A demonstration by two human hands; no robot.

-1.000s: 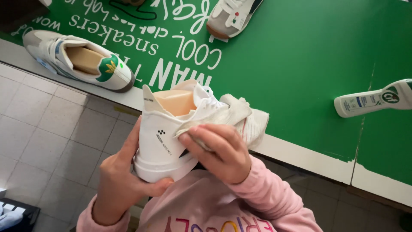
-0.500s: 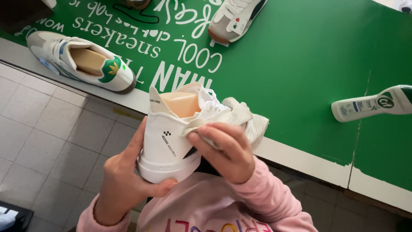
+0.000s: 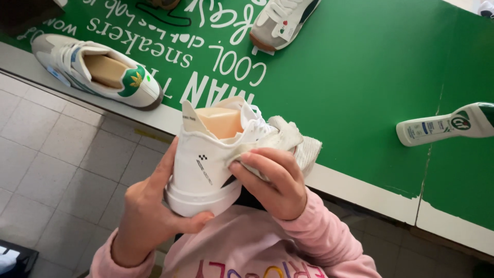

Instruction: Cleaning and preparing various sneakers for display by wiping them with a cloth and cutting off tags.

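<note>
Since the earlier frame, little has moved: both hands and the shoe sit slightly right of their previous position. At centre frame, my left hand (image 3: pixel 149 216) cups the heel of the white sneaker (image 3: pixel 206 170), fingers curled under the sole, thumb along the side. My right hand (image 3: pixel 272 183) has its fingers closed on a white cloth (image 3: pixel 288 141), pressing it against the sneaker's side. On the green table (image 3: pixel 350 77) lie a second sneaker (image 3: pixel 95 72) at upper left, a third (image 3: pixel 283 20) at top centre, and a cleaner bottle (image 3: pixel 445 124) at right.
</note>
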